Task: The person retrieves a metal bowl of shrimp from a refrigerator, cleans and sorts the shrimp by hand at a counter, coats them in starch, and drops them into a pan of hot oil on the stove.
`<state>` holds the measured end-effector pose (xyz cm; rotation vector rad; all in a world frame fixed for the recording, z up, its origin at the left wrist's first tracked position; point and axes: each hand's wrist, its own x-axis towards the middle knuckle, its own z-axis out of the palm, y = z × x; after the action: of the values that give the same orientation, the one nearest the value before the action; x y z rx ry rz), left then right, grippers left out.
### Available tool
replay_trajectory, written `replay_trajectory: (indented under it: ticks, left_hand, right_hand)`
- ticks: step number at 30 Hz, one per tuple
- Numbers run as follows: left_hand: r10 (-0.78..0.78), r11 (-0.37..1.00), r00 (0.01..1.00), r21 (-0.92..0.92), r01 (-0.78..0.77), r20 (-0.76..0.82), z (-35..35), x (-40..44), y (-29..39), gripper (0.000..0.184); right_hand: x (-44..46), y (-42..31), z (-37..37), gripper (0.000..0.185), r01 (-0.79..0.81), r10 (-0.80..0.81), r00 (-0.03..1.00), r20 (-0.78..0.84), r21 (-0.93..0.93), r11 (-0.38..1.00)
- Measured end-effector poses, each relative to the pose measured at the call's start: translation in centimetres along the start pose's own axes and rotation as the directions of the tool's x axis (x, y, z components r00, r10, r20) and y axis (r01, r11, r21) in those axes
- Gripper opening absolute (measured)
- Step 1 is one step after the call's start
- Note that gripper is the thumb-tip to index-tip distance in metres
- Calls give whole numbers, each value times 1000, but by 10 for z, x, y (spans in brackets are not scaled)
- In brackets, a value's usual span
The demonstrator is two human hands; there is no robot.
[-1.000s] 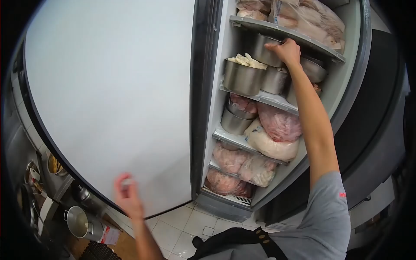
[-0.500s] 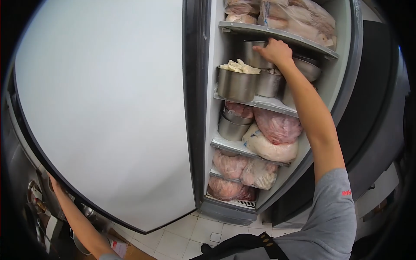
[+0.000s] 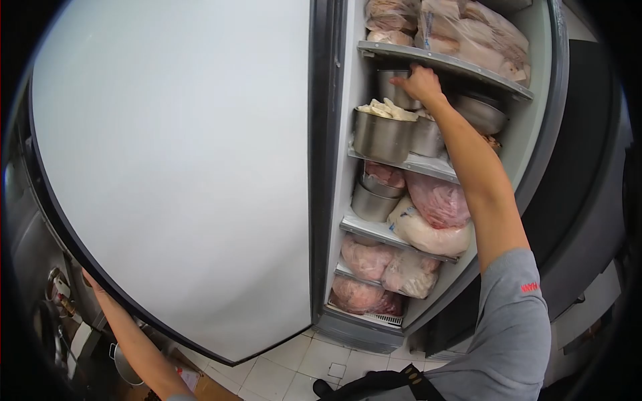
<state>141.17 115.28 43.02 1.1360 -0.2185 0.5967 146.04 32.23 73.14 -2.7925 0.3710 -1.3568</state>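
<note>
"Where do we have our right hand (image 3: 422,83)?"

"We have it inside the fridge, closed on the rim of the steel pot (image 3: 390,85), just under the top shelf (image 3: 448,60). Our forearm reaches across the front of the shelves."

"And what stands around that pot?"

"In front of it we see the wide pot (image 3: 382,138), heaped with pale pieces, and beside that a smaller pot (image 3: 426,138). To the right of our hand we find a metal bowl (image 3: 483,116). One shelf down we have the stacked pots (image 3: 373,202) next to the pink bag (image 3: 438,200), which rests on the pale bag (image 3: 428,228)."

"What about our left hand (image 3: 89,279)?"

"We have it at the outer edge of the open door (image 3: 174,167), low down on our left. The door hides most of it, so we cannot tell whether it is open or closed."

"And above our right hand?"

"Up there we see meat in clear bags (image 3: 471,37), lying on the top shelf."
</note>
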Motion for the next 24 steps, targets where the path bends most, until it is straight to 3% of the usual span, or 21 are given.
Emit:
replay_trajectory:
  ticks: [5,8,14,24]
  left_hand:
    - [12,1000,999,-13,-13,-41,-3,-29,11,59]
    - [19,1000,997,-20,-20,-68,-1,-48,17,59]
    - [15,999,994,-50,-21,-111,1,-79,23,60]
    - [12,996,988,-85,-25,-157,-6,-122,26,60]
  right_hand:
    - [14,-6,24,70,84,-85,994,-73,-18,996]
    - [14,-6,28,69,47,-44,995,-86,31,998]
    - [3,-14,15,72,-19,23,999,37,-102,995]
    - [-1,-15,10,67,-1,9,998,63,-132,991]
